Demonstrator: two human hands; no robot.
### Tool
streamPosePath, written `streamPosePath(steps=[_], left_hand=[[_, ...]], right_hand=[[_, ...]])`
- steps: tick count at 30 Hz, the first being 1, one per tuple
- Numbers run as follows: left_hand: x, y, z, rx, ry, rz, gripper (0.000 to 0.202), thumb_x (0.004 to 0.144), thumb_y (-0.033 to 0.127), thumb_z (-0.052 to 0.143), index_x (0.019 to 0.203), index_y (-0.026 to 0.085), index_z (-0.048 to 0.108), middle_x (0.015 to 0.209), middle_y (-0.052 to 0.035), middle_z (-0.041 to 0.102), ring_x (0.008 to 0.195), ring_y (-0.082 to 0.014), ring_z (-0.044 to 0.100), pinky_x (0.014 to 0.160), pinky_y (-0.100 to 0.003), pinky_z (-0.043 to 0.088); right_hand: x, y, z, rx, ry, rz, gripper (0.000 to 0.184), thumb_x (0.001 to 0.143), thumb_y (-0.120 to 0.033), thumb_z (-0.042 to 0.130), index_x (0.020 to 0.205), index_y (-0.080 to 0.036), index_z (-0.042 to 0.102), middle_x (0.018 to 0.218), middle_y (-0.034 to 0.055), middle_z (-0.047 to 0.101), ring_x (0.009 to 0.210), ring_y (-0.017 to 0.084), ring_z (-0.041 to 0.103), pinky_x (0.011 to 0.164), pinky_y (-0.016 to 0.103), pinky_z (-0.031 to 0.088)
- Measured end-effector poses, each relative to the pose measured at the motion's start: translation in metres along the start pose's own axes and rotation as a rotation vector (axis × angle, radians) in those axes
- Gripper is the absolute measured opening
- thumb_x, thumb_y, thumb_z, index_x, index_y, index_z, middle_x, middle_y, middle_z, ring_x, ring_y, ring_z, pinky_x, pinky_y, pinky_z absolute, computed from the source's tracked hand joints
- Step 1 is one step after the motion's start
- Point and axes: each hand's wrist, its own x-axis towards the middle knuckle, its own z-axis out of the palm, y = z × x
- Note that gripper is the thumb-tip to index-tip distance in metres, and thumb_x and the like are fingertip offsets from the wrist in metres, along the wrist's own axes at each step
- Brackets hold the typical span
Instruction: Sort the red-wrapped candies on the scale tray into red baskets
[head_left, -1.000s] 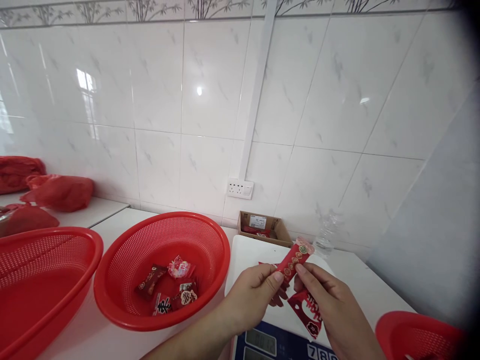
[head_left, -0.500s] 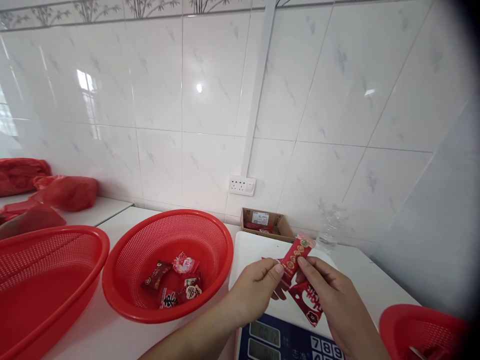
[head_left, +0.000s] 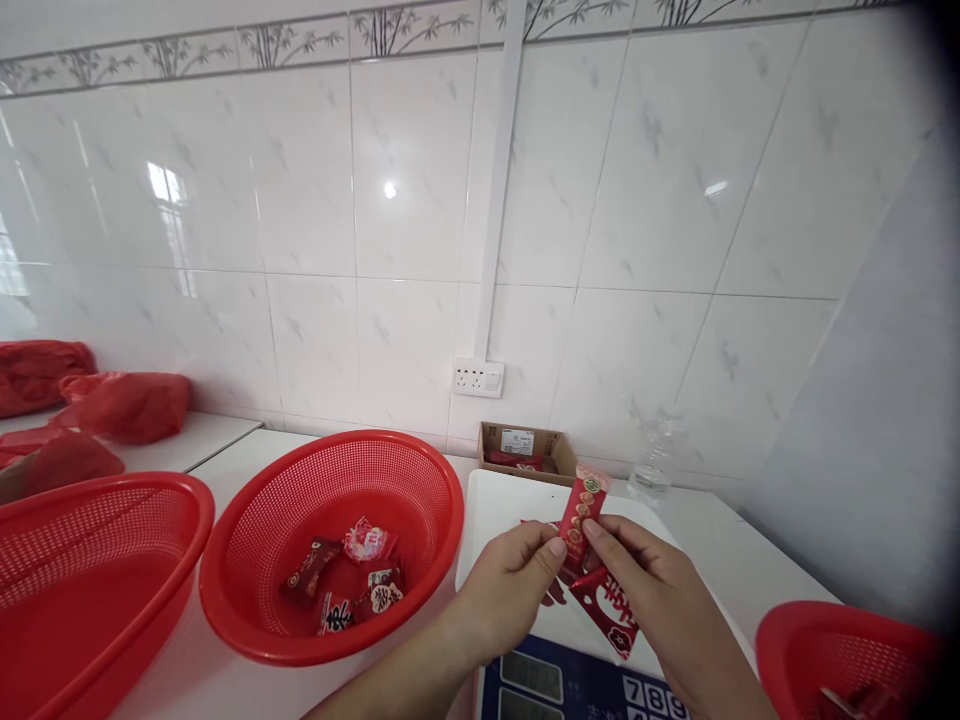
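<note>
My left hand point(head_left: 517, 575) and my right hand point(head_left: 656, 580) meet above the white pan of a digital scale point(head_left: 495, 500). Between them stands a long red candy packet point(head_left: 581, 515), printed with a row of gold emblems. My left thumb and fingers pinch its lower left side, and my right thumb presses on its right side. Below my right hand a larger red packet with white lettering point(head_left: 611, 610) shows; whether that hand holds it or it rests on the pan, I cannot tell. More red wrapper peeks out behind my left fingers.
Left of the scale, a red plastic basket point(head_left: 255, 640) holds several wrapped sweets point(head_left: 367, 540). Another red basket point(head_left: 172, 600) is farther left, one more point(head_left: 787, 640) at the right edge. Behind the scale are a small cardboard box point(head_left: 559, 455) and a clear plastic container point(head_left: 652, 465).
The view has tilted up slightly. Both hands keep their grip, and the long packet now stands a little more upright and farther left.
</note>
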Motion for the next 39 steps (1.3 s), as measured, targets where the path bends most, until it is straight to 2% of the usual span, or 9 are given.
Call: streamPosePath(steps=[5,9,15,21,28,34,39], left_hand=[[-0.001,0.002,0.001,-0.035,0.047,-0.006,0.042,0.077,0.055,0.051,0.082,0.013,0.052,0.072,-0.0008,0.052,0.065,-0.0101,0.046,0.062,-0.023,0.038],[0.000,0.002,0.000,-0.008,0.074,0.001,0.043,0.075,0.057,0.052,0.078,0.014,0.051,0.069,-0.0003,0.052,0.064,-0.0106,0.046,0.062,-0.024,0.038],[-0.001,0.003,-0.001,0.025,0.087,0.021,0.042,0.076,0.056,0.051,0.077,0.014,0.050,0.068,0.0004,0.050,0.064,-0.0107,0.046,0.062,-0.024,0.037],[0.000,0.003,0.001,-0.010,0.096,-0.027,0.042,0.074,0.056,0.054,0.078,0.014,0.052,0.068,0.0001,0.052,0.065,-0.0110,0.048,0.063,-0.025,0.037],[0.001,-0.002,-0.001,-0.008,0.105,0.013,0.040,0.077,0.051,0.055,0.084,0.012,0.057,0.072,-0.0014,0.055,0.068,-0.0109,0.049,0.064,-0.024,0.037],[0.002,0.000,-0.001,-0.049,0.117,-0.003,0.041,0.075,0.052,0.057,0.082,0.011,0.055,0.071,-0.0014,0.056,0.066,-0.0109,0.050,0.063,-0.024,0.038],[0.004,0.000,-0.002,-0.095,0.096,-0.015,0.040,0.073,0.049,0.061,0.082,0.010,0.055,0.069,-0.0010,0.055,0.065,-0.0100,0.050,0.064,-0.024,0.039]], right_hand=[[0.001,0.000,0.002,-0.089,-0.057,-0.020,0.041,0.072,-0.058,0.054,0.084,-0.020,0.064,0.064,0.0002,0.065,0.063,0.019,0.058,0.058,0.026,0.044],[0.000,0.001,0.005,-0.083,-0.007,-0.048,0.038,0.072,-0.055,0.056,0.082,-0.020,0.064,0.062,0.0003,0.065,0.058,0.018,0.058,0.054,0.026,0.044],[-0.004,-0.002,0.008,-0.117,-0.014,-0.032,0.038,0.072,-0.055,0.055,0.084,-0.020,0.064,0.062,-0.0008,0.065,0.056,0.017,0.056,0.053,0.026,0.042],[-0.006,-0.004,0.011,-0.126,0.057,-0.067,0.036,0.071,-0.054,0.054,0.077,-0.020,0.065,0.057,-0.0018,0.062,0.052,0.015,0.053,0.050,0.025,0.040],[-0.003,-0.002,0.003,-0.171,-0.053,-0.055,0.034,0.075,-0.053,0.053,0.081,-0.021,0.064,0.061,-0.0025,0.063,0.059,0.016,0.057,0.055,0.024,0.043],[-0.001,0.004,0.005,-0.124,-0.063,-0.035,0.042,0.076,-0.055,0.051,0.100,-0.021,0.060,0.070,-0.0003,0.066,0.065,0.018,0.060,0.059,0.027,0.046],[0.000,0.003,0.005,-0.162,-0.089,-0.080,0.038,0.079,-0.054,0.048,0.091,-0.021,0.063,0.068,-0.0011,0.065,0.064,0.017,0.058,0.059,0.026,0.045]])
